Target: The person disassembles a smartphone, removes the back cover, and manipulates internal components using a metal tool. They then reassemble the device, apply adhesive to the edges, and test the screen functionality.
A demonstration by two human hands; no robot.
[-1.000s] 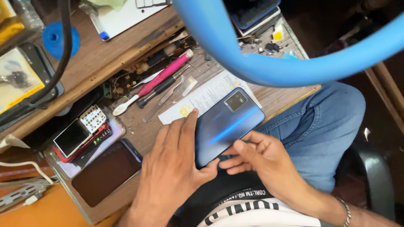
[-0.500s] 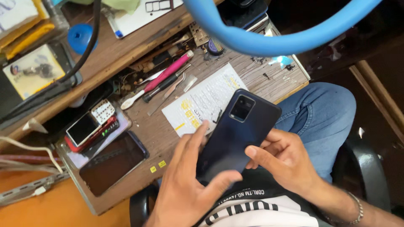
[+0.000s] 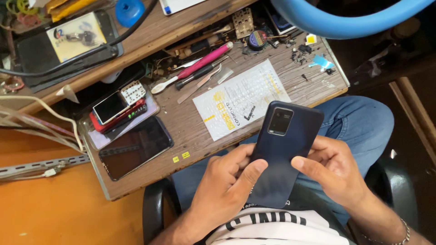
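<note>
Head view: dark blue smartphone (image 3: 284,152) held back-side up over the lap, just off the near edge of the wooden work board (image 3: 190,127), camera block toward the far end. Left hand (image 3: 225,193) grasps its left edge and near corner, thumb pressed on the back panel. Right hand (image 3: 334,170) grips the right edge, thumb lying across the back.

Judgement: the phone is being handled for inspection or opening. Done well that means both thumbs kept flat, even pressure along the edges, and the phone kept over the lap or board so a slip lands soft.

Back panel smooth, matte, slightly glossy at the near end, corners rounded; camera block a raised rounded square. Board is rough grained wood, scattered with tiny parts. On it: a white printed sheet (image 3: 240,97), flat and thin; a pink-handled tool (image 3: 206,60), slim and rod-shaped; a glossy black phone (image 3: 134,147) lying at left; a small stack of phones (image 3: 119,109) just beyond it.
</note>
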